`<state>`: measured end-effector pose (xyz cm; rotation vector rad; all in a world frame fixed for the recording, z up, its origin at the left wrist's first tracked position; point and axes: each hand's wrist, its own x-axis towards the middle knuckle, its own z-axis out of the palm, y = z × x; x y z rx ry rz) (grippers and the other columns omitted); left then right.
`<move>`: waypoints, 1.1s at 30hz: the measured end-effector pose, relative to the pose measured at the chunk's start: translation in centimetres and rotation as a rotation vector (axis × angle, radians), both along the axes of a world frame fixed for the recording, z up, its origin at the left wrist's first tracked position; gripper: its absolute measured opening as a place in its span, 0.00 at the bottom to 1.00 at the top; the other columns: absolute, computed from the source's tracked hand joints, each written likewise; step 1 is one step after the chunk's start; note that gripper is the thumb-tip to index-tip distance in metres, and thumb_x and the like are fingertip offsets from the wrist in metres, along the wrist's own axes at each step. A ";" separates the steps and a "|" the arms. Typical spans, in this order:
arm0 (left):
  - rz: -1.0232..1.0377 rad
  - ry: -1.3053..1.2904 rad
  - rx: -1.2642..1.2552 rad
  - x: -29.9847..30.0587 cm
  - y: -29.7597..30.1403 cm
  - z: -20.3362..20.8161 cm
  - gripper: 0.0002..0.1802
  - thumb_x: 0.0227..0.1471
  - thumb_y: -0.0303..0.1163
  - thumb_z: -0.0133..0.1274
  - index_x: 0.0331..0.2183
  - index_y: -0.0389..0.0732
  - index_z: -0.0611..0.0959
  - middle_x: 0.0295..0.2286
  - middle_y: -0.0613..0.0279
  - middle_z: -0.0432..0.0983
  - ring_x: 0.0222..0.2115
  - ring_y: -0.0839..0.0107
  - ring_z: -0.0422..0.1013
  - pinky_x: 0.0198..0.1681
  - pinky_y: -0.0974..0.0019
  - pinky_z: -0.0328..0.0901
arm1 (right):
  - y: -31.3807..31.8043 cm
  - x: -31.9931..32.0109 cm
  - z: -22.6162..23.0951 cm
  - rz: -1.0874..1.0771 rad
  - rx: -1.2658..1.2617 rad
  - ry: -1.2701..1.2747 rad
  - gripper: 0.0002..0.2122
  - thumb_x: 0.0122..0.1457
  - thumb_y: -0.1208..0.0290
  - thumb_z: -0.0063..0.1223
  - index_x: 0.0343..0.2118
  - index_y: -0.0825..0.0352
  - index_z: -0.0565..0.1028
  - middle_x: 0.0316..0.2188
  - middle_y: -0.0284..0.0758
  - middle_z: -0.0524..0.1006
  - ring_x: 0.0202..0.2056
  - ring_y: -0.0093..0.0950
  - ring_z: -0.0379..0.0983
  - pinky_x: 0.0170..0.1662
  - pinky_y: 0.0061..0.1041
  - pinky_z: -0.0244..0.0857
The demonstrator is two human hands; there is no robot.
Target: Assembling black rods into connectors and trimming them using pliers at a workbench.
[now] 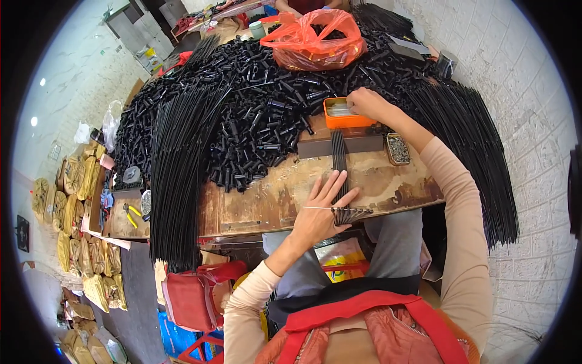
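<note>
My left hand (321, 203) lies with fingers stretched out over a row of thin black rods (338, 151) near the table's front edge. A thin pale strand crosses the back of this hand and the rods. The rods run away from me across a dark grey bar (312, 148), their near ends fanned beside my palm. My right hand (365, 104) reaches into an orange rectangular box (348, 122) holding thin pale sticks. Its fingers are bent together; what they pinch is hidden. Right of the bar sits a small tin (398, 148) of tiny metal parts.
Black tubular parts (254, 109) heap across the wooden table (267, 203). Bundles of long black rods hang over the edge at left (179, 182) and right (470, 151). A red plastic bag (318, 42) tops the heap. Yellow-handled pliers (131, 215) lie far left. Someone sits opposite.
</note>
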<state>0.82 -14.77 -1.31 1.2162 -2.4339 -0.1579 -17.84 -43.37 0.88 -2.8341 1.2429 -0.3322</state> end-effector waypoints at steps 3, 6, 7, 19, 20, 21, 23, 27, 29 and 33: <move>0.001 -0.002 0.008 0.2 0.1 -0.1 0.49 0.33 0.46 0.68 0.59 0.54 0.66 0.62 0.51 0.51 0.63 0.54 0.51 0.63 0.49 0.50 | 0.4 -0.1 0.7 0.014 0.023 -0.056 0.06 0.49 0.75 0.52 0.26 0.68 0.80 0.28 0.49 0.78 0.35 0.46 0.76 0.40 0.41 0.71; 0.017 -0.022 0.013 0.4 0.0 -0.2 0.49 0.33 0.47 0.67 0.59 0.55 0.66 0.62 0.52 0.50 0.63 0.55 0.50 0.63 0.49 0.50 | 1.7 -0.2 3.0 0.030 0.000 -0.084 0.05 0.49 0.75 0.52 0.28 0.68 0.79 0.27 0.44 0.78 0.32 0.43 0.76 0.37 0.38 0.70; 0.019 -0.027 0.006 0.4 0.0 -0.3 0.49 0.34 0.48 0.67 0.59 0.55 0.66 0.62 0.52 0.50 0.63 0.56 0.50 0.63 0.49 0.49 | 2.4 -0.2 3.6 0.080 -0.083 -0.181 0.05 0.50 0.75 0.52 0.27 0.67 0.78 0.27 0.43 0.77 0.32 0.42 0.75 0.37 0.37 0.69; 0.004 -0.004 0.001 0.2 0.0 0.0 0.49 0.33 0.45 0.68 0.59 0.55 0.66 0.63 0.51 0.49 0.63 0.54 0.49 0.63 0.49 0.49 | 10.2 -2.1 -0.4 0.150 -0.123 -0.108 0.10 0.54 0.79 0.45 0.39 0.67 0.75 0.30 0.45 0.74 0.32 0.45 0.74 0.36 0.41 0.69; -0.001 0.005 0.002 0.1 0.0 -0.1 0.49 0.33 0.45 0.68 0.59 0.55 0.66 0.63 0.51 0.49 0.63 0.54 0.49 0.63 0.49 0.49 | 10.2 -2.2 -0.5 0.166 -0.122 -0.128 0.13 0.54 0.79 0.46 0.42 0.66 0.76 0.30 0.45 0.74 0.32 0.45 0.74 0.37 0.41 0.69; -0.006 0.013 0.003 0.1 0.0 -0.1 0.49 0.33 0.44 0.68 0.59 0.54 0.67 0.63 0.51 0.49 0.63 0.54 0.50 0.63 0.49 0.50 | 10.2 -2.2 -0.5 0.167 -0.126 -0.130 0.13 0.54 0.79 0.46 0.42 0.66 0.76 0.30 0.45 0.74 0.32 0.45 0.74 0.37 0.41 0.69; -0.001 -0.017 0.002 0.2 0.0 0.0 0.49 0.34 0.46 0.67 0.60 0.55 0.65 0.63 0.52 0.49 0.63 0.55 0.49 0.64 0.50 0.49 | 10.2 -2.0 -0.7 0.169 -0.119 -0.115 0.16 0.53 0.78 0.48 0.45 0.63 0.76 0.29 0.41 0.74 0.31 0.42 0.74 0.35 0.38 0.70; 0.009 -0.034 0.005 0.2 0.0 0.0 0.49 0.34 0.47 0.66 0.60 0.54 0.65 0.63 0.52 0.50 0.63 0.56 0.49 0.64 0.51 0.48 | 10.0 -1.6 -0.9 0.192 -0.138 -0.138 0.15 0.53 0.78 0.48 0.44 0.64 0.76 0.30 0.41 0.74 0.32 0.42 0.74 0.36 0.38 0.70; 0.008 -0.021 0.003 0.1 0.0 -0.1 0.49 0.34 0.47 0.67 0.59 0.54 0.66 0.63 0.52 0.50 0.63 0.56 0.49 0.64 0.51 0.48 | 10.0 -1.5 -0.7 0.193 -0.139 -0.121 0.14 0.53 0.78 0.48 0.43 0.64 0.77 0.30 0.41 0.73 0.32 0.42 0.74 0.37 0.38 0.70; 0.012 -0.007 0.007 0.1 -0.1 0.1 0.48 0.34 0.46 0.67 0.59 0.53 0.67 0.62 0.52 0.51 0.63 0.55 0.50 0.63 0.51 0.50 | 10.0 -1.4 -0.6 0.193 -0.114 -0.157 0.15 0.51 0.79 0.48 0.42 0.65 0.77 0.30 0.43 0.75 0.32 0.43 0.74 0.38 0.40 0.69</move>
